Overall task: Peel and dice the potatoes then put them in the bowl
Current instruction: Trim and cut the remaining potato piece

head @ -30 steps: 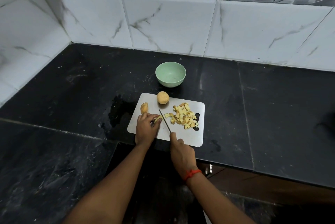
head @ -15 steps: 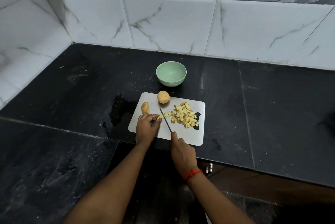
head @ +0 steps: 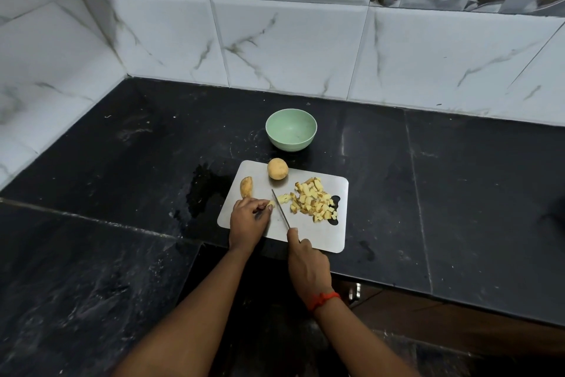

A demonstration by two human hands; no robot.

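L hand (head: 249, 217) rests on the near-left part of the board (head: 308, 236), fingers curled. Its fingertips pinch a small yellow bit (head: 271, 204) down on the board. R hand (head: 307, 266) grips the knife (head: 280, 208) by the handle, index finger laid along the top; the handle itself is hidden in the fist. Blade runs up & left from the R hand, tip toward the board's far side, edge down just right of the bit. Can't tell if steel touches it. A few loose cut pieces lie just right of the blade.

Dice (head: 315, 199): pile of yellow cubes, some w/ brown skin on, on the right half of the board, partly over the dark cut-out at its right edge. Potato (head: 277, 168): whole, round, skin on, at the board's far edge, approx mid. Half (head: 246, 187): skin on, at the far-left edge of the board, just beyond the L hand; contact w/ the hand unclear.

Bowl (head: 290, 146): pale green, upright, on the counter (head: 122, 162) just beyond the board, near the potato, apart from it. Inside shows plain green. Board lies flat on the black stone counter, close to the front edge. Wet patch (head: 204, 190) on the counter just left of the board. Red thread (head: 324, 298) round the R wrist. White marbled tiles (head: 290, 49) behind & to the left, meeting in a corner.
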